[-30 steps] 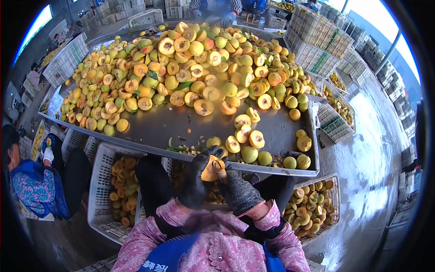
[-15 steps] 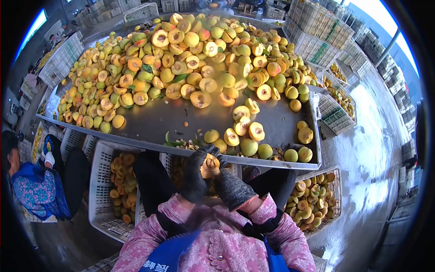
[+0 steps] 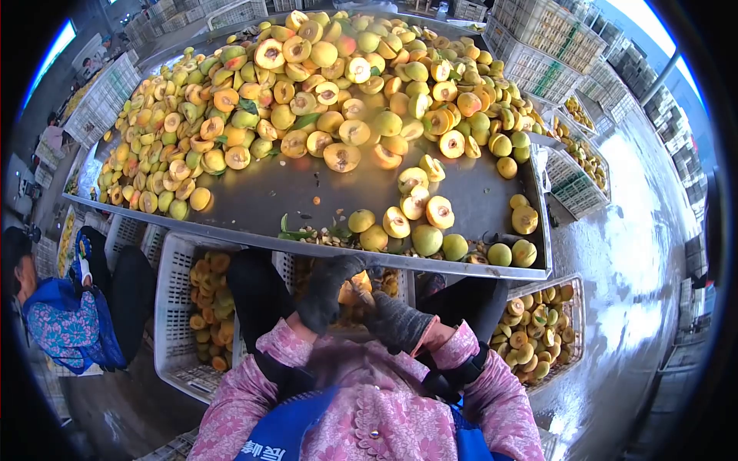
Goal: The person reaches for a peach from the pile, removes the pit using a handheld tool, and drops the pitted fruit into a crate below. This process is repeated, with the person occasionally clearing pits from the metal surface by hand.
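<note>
In dark gloves, both my hands meet just below the near edge of a metal table (image 3: 261,192). My left hand (image 3: 327,296) is closed around an orange-yellow peach half (image 3: 354,287). Against the same piece, from the right, my right hand (image 3: 393,316) has its fingers curled; whatever lies inside them is hidden. Past my hands, several cut peaches (image 3: 396,222) lie near the table edge beside loose pits (image 3: 327,235). A large heap of peaches (image 3: 307,100), many halved, covers the far part of the table.
Crates of peach halves stand below, one by my left knee (image 3: 177,307) and one to the right (image 3: 575,319). A person in a blue apron (image 3: 65,323) sits at left. Stacked crates (image 3: 546,46) rise behind the table's right end, beside wet floor (image 3: 630,269).
The view has shifted slightly. My hands have moved a little lower relative to the table edge, and the peach half is turned differently between them.
</note>
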Demonstrator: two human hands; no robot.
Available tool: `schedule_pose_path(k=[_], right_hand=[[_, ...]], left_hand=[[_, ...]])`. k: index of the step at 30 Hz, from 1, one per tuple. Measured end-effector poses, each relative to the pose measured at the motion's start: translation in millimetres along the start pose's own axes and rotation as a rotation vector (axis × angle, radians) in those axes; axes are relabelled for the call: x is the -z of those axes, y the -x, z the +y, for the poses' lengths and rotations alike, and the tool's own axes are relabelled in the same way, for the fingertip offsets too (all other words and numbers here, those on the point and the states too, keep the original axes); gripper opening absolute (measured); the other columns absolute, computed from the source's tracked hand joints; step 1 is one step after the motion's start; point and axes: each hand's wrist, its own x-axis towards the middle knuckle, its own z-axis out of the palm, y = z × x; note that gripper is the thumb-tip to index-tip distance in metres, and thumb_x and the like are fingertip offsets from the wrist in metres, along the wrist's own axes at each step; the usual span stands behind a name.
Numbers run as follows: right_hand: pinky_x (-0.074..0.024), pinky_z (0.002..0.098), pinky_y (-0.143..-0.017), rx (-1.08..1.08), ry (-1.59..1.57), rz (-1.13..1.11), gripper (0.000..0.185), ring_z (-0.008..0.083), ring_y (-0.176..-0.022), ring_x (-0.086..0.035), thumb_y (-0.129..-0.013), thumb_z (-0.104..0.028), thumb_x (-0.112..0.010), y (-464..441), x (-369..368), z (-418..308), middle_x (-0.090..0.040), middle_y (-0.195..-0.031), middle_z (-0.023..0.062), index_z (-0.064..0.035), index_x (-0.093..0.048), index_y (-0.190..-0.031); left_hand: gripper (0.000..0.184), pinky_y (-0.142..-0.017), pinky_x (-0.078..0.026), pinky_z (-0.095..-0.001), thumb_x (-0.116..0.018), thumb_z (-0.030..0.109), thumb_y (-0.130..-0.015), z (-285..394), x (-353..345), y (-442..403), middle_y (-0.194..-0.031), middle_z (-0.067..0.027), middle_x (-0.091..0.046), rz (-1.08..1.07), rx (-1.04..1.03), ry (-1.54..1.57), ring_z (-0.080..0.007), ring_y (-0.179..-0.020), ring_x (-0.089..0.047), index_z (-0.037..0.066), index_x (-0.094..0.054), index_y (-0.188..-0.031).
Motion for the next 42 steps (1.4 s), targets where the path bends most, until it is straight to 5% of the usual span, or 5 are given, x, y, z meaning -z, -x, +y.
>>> schedule_pose_path(k=[19, 28, 32, 38, 42], right_hand=[[-0.0351, 0.0212, -0.04, -0.294, -1.206, -0.233, 0.015, 0.0085, -0.049, -0.047, -0.088, -0.02, -0.057, 7.6, -15.3, -0.8, -0.049, -0.066, -0.0008, -0.0089, -0.053, -0.096], [-0.0293, 0.0209, -0.034, -0.082, -1.482, -0.204, 0.016, 0.0086, -0.04, -0.042, -0.086, -0.021, -0.059, 5.4, -38.2, 0.1, -0.048, -0.06, 0.0, -0.0077, -0.053, -0.093], [-0.0315, 0.0211, -0.035, -0.102, -1.316, -0.082, 0.02, 0.0086, -0.041, -0.043, -0.085, -0.022, -0.06, 15.4, -27.1, 6.4, -0.049, -0.059, 0.0009, -0.0066, -0.05, -0.093], [-0.0359, 0.0261, -0.035, -0.16, -0.317, 0.342, 0.017, 0.0125, -0.041, -0.046, -0.085, -0.02, -0.059, -8.8, -33.8, 57.0, -0.05, -0.06, 0.0045, -0.0069, -0.048, -0.086], [-0.0484, 0.0432, -0.056, 0.179, 0.664, 0.047, 0.026, 0.0341, -0.065, -0.061, -0.083, -0.018, -0.052, -27.7, -42.2, 140.7, -0.059, -0.07, 0.0203, -0.0013, -0.05, -0.103]], left_hand=[[0.033, -0.087, -0.046, -0.0363, -0.052, 0.011, -0.082, 19.9, -9.6, 1.1, -0.106, -0.0156, -0.062, 0.171, 0.159, 0.119, -0.0242, -0.099, -0.06, -0.002, -0.055, -0.112], [0.032, -0.091, -0.043, -0.0318, -0.039, 0.017, -0.094, -1.5, -37.9, 23.0, -0.109, -0.0119, -0.058, 0.424, 0.686, 1.175, -0.0208, -0.104, -0.054, -0.001, -0.047, -0.12], [0.031, -0.088, -0.044, -0.0305, -0.037, 0.021, -0.094, -8.6, -16.6, 40.6, -0.1, -0.0091, -0.058, 0.277, 0.322, 0.208, -0.0192, -0.097, -0.056, 0.0, -0.051, -0.112], [0.028, -0.081, -0.048, -0.0327, -0.055, 0.013, -0.084, -5.5, 112.4, 33.1, -0.098, -0.013, -0.061, 0.839, 0.488, 0.789, -0.0214, -0.093, -0.059, 0.001, -0.057, -0.109], [0.033, -0.079, -0.048, -0.0324, -0.058, 0.013, -0.083, -45.2, 186.3, 72.0, -0.103, -0.0122, -0.06, 0.241, 0.731, -0.682, -0.0217, -0.092, -0.059, 0.0, -0.054, -0.113]])
